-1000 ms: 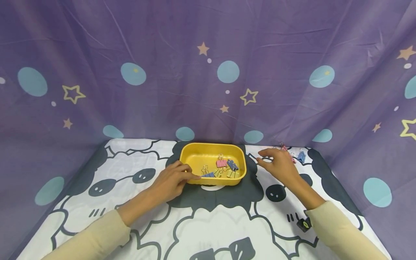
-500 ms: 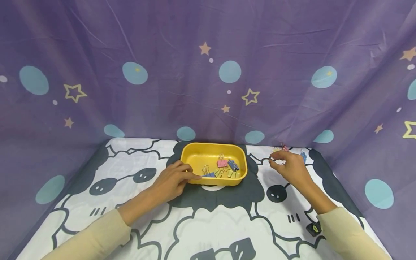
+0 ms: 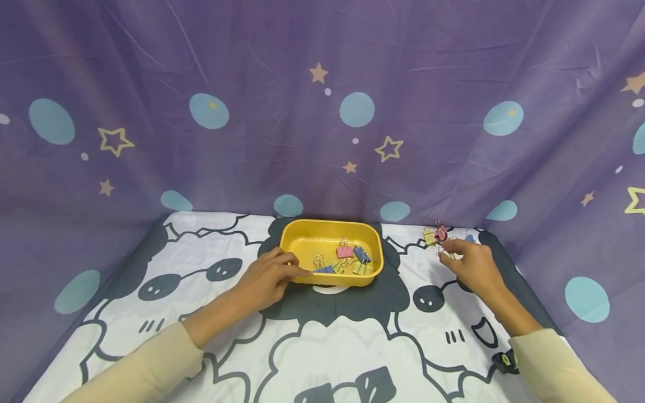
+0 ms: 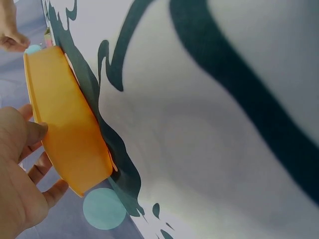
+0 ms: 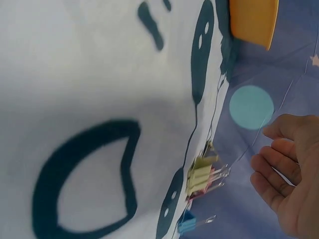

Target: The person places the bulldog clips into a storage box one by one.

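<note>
A yellow plastic tray (image 3: 287, 238) stands toward the back of the table with several binder clips in it, among them a pink clip (image 3: 345, 252) and a dark blue clip (image 3: 361, 254). My left hand (image 3: 267, 280) holds its front left corner, the thumb (image 4: 37, 133) against the outer wall. To the right, my right hand (image 3: 476, 268) hovers by a loose group of binder clips, its fingers loosely bent around nothing. That group has a yellow clip (image 3: 429, 237), a pink clip (image 3: 440, 232) and a blue clip (image 5: 187, 222), partly hidden by the hand in the head view.
A purple curtain (image 3: 242, 151) with stars and dots hangs right behind the table. The white tablecloth (image 3: 332, 341) carries dark cartoon sheep outlines. A small black object (image 3: 504, 361) shows at the right sleeve's cuff.
My right hand has moved to the right, away from the tray toward the loose binder clips, uncovering the yellow clip. The left hand and the tray have stayed in place.
</note>
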`<move>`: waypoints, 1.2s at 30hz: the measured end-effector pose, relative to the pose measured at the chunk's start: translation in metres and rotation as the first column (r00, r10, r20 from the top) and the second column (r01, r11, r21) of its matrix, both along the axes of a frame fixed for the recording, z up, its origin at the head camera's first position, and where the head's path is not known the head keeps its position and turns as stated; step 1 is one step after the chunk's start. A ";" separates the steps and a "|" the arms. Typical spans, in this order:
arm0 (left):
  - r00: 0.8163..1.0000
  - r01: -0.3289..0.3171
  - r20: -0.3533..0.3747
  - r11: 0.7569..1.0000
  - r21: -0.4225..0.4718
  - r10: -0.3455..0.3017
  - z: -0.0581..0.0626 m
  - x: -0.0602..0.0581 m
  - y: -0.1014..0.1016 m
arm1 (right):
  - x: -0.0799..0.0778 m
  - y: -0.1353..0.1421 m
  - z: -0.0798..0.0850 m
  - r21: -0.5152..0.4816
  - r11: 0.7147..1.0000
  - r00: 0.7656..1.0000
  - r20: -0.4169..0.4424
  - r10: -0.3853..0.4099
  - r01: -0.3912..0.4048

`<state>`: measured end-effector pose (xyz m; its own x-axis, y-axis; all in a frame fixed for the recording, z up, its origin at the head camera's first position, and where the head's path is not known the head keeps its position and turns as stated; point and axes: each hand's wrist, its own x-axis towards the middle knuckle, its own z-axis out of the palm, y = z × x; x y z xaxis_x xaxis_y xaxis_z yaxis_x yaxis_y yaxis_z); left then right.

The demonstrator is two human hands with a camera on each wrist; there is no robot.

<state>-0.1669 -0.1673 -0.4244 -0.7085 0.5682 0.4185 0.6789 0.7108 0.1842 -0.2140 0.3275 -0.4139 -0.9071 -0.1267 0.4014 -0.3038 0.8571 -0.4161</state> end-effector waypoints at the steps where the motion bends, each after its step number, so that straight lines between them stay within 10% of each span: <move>1: 1.000 -0.003 0.004 1.000 0.002 0.003 0.000 0.000 0.000 | 0.000 0.003 -0.001 0.003 1.000 1.000 -0.003 -0.003 0.003; 36: 1.000 0.016 -0.015 1.000 0.008 -0.016 0.000 0.000 -0.001 | -0.021 0.038 -0.025 0.076 0.993 0.968 0.226 -0.106 0.091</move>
